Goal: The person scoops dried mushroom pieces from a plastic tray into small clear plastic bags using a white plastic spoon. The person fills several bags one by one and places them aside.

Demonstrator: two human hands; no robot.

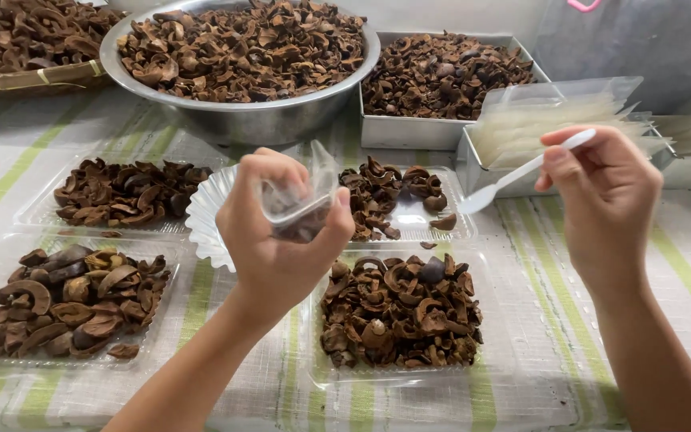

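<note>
**Inspector:** Left hand (277, 232) is raised over the worktop (537, 336), fingers pinching a small clear plastic bag (301, 200) bunched at its top. Right hand (605, 200) has thumb and fingers pressed on the handle end of a white plastic spoon (513, 174), bowl pointing toward the bag.

**Assistant:** How does the bag look to handle?

**Inspector:** Judged thin, limp and nearly weightless; slippery film that collapses unless its mouth is held apart. Best taken at the rim, one layer per finger. The spoon appears light and slightly flexible; a grip near mid-handle would likely steady it better than at the tip.

**Assistant:** And the surroundings?

**Inspector:** Just behind the bag, a fluted clear cup (205, 212). Clear trays of brown dried husk pieces (397, 312) lie below and beside both hands. Those pieces look dry, brittle and irregular, apt to snag or puncture film. A steel bowl (241, 120) of the same stands further back.
</note>
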